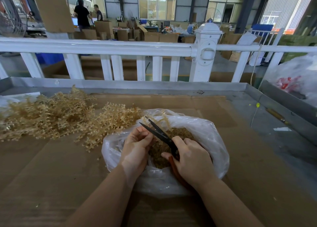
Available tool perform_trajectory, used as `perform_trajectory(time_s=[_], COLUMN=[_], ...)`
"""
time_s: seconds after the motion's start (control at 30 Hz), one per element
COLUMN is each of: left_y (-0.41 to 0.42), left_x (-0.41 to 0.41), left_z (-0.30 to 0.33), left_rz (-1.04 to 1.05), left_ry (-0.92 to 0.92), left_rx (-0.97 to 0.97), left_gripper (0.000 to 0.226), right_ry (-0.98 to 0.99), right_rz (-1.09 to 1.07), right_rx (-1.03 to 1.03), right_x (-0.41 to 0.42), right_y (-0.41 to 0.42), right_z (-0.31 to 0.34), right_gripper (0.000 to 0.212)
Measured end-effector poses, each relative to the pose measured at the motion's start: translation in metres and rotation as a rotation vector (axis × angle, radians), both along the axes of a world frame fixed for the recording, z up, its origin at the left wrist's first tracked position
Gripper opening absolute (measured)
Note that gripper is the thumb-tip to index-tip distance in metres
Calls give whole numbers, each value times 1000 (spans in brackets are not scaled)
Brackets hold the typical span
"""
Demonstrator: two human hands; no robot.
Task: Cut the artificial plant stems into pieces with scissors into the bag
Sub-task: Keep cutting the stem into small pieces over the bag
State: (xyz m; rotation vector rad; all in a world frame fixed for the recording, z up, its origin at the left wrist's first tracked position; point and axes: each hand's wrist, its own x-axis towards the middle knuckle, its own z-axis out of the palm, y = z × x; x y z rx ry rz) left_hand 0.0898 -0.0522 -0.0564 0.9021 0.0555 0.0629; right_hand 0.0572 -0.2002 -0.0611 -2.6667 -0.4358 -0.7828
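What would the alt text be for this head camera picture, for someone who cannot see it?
Two hands work over an open clear plastic bag of cut beige pieces: the right hand holds black scissors, blades apart, at a plastic plant stem gripped by the left hand. A pile of uncut stems lies to the left on cardboard.

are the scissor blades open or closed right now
Open. The two dark blade tips of the scissors stand apart in a narrow V over the bag, with a pale stem between them.

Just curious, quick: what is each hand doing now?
Left hand: pinches a plant stem over the bag.
Right hand: grips the scissors, blades open.
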Motion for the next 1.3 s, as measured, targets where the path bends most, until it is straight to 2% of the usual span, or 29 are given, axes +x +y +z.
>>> perform_trajectory(time_s=[0.23,0.5,0.7,1.13,1.3], left_y=[0,-2,-2,1,2], left_x=[0,-2,-6,-6,-5], left_z=[2,4,6,5,8], left_rz=[12,-9,-26,-49,-46], left_ry=[3,13,35,10,16], left_rx=[31,180,235,152,19], left_gripper=[27,20,23,25,26], right_ry=[24,58,49,-7,-17], right_rz=[-11,1,23,-1,-2], right_rx=[-8,-9,17,1,26], right_x=[-1,-1,-1,2,1], right_y=[0,-1,-1,0,-1], right_z=[0,-1,0,-2,-3], right_gripper=[42,42,39,36,36])
